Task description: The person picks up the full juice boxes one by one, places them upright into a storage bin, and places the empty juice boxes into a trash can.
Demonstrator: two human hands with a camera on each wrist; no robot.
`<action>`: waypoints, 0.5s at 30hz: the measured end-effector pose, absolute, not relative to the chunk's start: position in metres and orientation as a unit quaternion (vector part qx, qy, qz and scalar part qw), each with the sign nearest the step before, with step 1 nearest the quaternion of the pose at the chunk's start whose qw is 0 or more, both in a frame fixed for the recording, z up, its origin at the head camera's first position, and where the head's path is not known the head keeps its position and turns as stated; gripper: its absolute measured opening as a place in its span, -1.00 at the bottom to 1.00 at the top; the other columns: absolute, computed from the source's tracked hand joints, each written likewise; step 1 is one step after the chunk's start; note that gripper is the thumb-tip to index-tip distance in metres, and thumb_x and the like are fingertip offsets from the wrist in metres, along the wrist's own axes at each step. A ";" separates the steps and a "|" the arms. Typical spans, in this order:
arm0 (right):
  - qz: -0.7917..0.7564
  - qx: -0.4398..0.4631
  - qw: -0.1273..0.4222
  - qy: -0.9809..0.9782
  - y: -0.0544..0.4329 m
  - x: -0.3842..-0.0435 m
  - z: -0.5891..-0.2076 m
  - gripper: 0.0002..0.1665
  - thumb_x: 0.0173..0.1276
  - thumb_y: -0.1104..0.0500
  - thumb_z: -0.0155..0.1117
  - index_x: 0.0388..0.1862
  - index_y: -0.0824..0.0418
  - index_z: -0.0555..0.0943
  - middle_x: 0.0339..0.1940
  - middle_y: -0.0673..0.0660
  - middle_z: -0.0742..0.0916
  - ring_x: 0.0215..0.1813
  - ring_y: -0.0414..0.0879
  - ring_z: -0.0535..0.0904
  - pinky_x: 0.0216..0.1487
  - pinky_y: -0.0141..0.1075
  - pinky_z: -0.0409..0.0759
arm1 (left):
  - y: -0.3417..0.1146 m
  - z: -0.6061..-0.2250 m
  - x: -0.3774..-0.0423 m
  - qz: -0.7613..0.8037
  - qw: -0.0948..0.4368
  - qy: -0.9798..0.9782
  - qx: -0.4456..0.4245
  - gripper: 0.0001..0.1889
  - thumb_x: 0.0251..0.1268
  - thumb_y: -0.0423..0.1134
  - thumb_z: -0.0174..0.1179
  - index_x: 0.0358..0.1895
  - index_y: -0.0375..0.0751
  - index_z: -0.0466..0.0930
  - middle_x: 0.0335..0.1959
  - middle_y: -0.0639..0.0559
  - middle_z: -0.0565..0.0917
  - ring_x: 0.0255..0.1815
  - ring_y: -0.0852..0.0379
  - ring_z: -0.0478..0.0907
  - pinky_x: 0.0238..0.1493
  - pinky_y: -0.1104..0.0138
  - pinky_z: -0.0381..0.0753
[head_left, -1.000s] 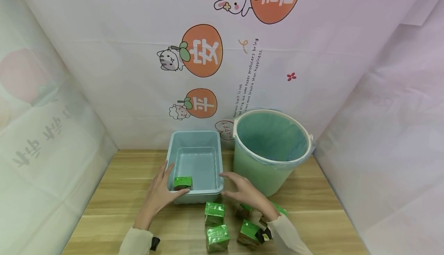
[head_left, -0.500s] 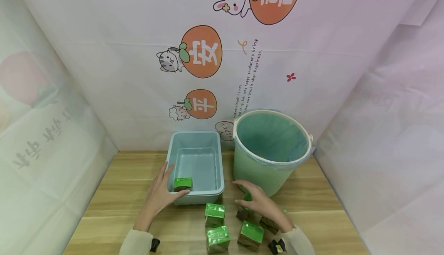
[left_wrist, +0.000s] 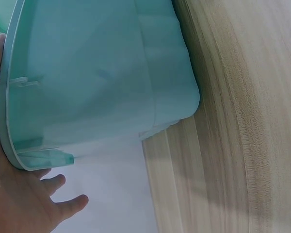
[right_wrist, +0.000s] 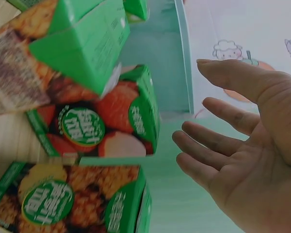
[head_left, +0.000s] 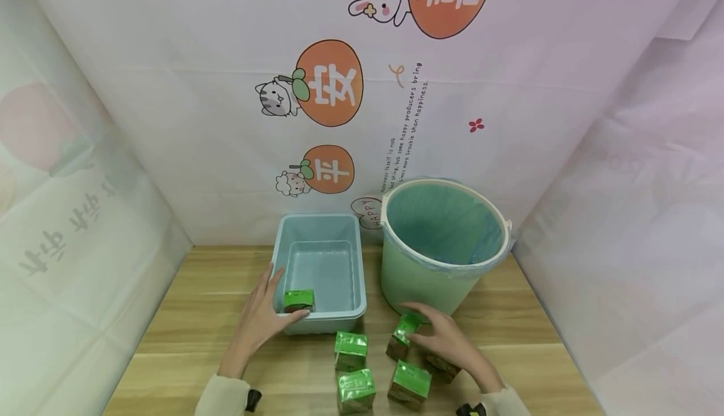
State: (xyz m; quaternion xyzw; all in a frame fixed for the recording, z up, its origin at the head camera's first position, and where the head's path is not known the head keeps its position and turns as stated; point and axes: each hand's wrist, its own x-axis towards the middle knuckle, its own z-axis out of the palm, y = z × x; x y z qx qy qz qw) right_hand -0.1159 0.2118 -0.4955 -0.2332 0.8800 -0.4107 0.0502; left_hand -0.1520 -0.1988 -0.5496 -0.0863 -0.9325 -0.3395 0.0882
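My left hand (head_left: 263, 306) rests at the near-left corner of a light blue plastic tub (head_left: 363, 278), thumb along the front rim, fingers spread at the left side. In the left wrist view the tub's wall (left_wrist: 102, 73) fills much of the picture, with the fingertips (left_wrist: 72, 206) extended beside it. A green-topped juice carton (head_left: 298, 300) stands in the tub's near-left corner. My right hand (head_left: 447, 339), fingers apart, hovers around another juice carton (head_left: 403, 335). The right wrist view shows its palm (right_wrist: 252, 160) facing a carton with red fruit printed on it (right_wrist: 102, 121).
More juice cartons stand in front of the tub, including a nearer one (head_left: 355, 391) and one right of it (head_left: 410, 383). Another carton (head_left: 442, 367) is partly behind the right arm. A green bucket (head_left: 418, 287) with a liner stands right of the tub on the wooden table (head_left: 164, 353).
My right hand has moved from the tub's right edge rightward and toward me, down to the juice cartons beside the bucket. The left hand stays at the tub's corner.
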 end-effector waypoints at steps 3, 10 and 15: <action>-0.400 -0.225 0.044 0.887 0.218 -0.114 -0.497 -0.34 0.43 0.17 0.50 0.45 0.31 0.55 0.38 0.27 0.66 0.37 0.35 0.56 0.29 0.28 0.55 | -0.199 -0.549 -0.152 -0.339 0.087 -0.933 -0.085 0.20 0.11 0.38 0.49 0.71 -0.11 0.10 0.76 -0.22 -0.09 0.64 -0.47 0.08 0.47 -0.44 0.16; -0.397 -0.210 0.032 0.893 0.232 -0.109 -0.502 -0.33 0.41 0.12 0.52 0.42 0.31 0.55 0.35 0.30 0.67 0.35 0.37 0.57 0.26 0.29 0.56 | -0.199 -0.549 -0.152 -0.338 0.084 -0.934 -0.083 0.21 0.12 0.40 0.47 0.72 -0.10 0.09 0.76 -0.20 -0.10 0.64 -0.46 0.06 0.48 -0.44 0.13; -0.406 -0.198 0.053 0.891 0.243 -0.103 -0.507 -0.30 0.42 0.13 0.50 0.44 0.37 0.51 0.38 0.37 0.64 0.39 0.44 0.52 0.28 0.34 0.53 | -0.199 -0.548 -0.152 -0.339 0.079 -0.934 -0.083 0.22 0.11 0.41 0.47 0.72 -0.10 0.08 0.76 -0.21 -0.10 0.65 -0.46 0.06 0.48 -0.44 0.12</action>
